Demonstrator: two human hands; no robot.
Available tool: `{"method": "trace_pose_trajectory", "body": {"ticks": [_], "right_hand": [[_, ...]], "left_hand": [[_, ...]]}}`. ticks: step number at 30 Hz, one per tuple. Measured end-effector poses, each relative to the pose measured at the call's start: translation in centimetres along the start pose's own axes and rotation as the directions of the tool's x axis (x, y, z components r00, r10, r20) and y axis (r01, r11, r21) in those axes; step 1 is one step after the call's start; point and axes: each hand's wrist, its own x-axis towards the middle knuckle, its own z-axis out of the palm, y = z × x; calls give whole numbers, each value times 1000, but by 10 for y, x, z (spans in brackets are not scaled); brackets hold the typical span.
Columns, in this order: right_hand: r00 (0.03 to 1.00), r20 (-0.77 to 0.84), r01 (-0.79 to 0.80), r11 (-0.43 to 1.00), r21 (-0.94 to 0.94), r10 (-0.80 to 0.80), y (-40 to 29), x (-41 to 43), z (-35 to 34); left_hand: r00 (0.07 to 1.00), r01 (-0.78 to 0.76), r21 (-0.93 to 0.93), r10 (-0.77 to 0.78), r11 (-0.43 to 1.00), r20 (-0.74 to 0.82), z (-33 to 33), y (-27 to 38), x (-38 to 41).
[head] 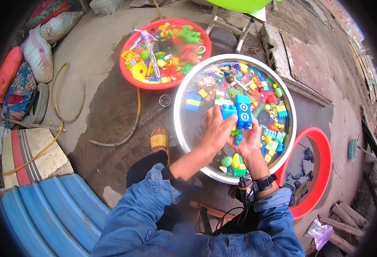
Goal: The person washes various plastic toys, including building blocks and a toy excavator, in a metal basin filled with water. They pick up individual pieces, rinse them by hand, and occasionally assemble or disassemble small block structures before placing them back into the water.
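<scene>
My left hand point(211, 130) grips a light-blue toy building block point(228, 111) between thumb and fingers. Pressed close beside it, a pair of darker blue blocks point(243, 112) with white printed marks rests in my right hand point(252, 138). A small translucent teal piece point(238, 137) shows at the right palm, and bits of green and yellow peek out between the hands. Both hands are above a wide metal basin point(180, 128) holding water and many colourful toy pieces. Among these are a blue-and-yellow block point(193, 102) at the left and a green block point(238, 172) near the front.
A red basin point(124, 70) heaped with toys stands beyond, to the left. Another red basin point(324, 167), at right, holds murky water and dark pieces. A hose point(139, 106) crosses the wet ground. Blue corrugated sheeting point(50, 212) lies lower left; a concrete slab point(304, 64) lies upper right.
</scene>
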Motion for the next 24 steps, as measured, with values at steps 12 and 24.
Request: {"method": "trace_pose_trajectory", "body": {"ticks": [12, 24], "right_hand": [[987, 33, 155, 898, -412, -155, 20, 201, 162], [882, -348, -86, 619, -781, -317, -6, 84, -115]], "left_hand": [[688, -584, 273, 645, 764, -334, -77, 68, -14], [770, -610, 99, 618, 786, -161, -60, 64, -1]]}}
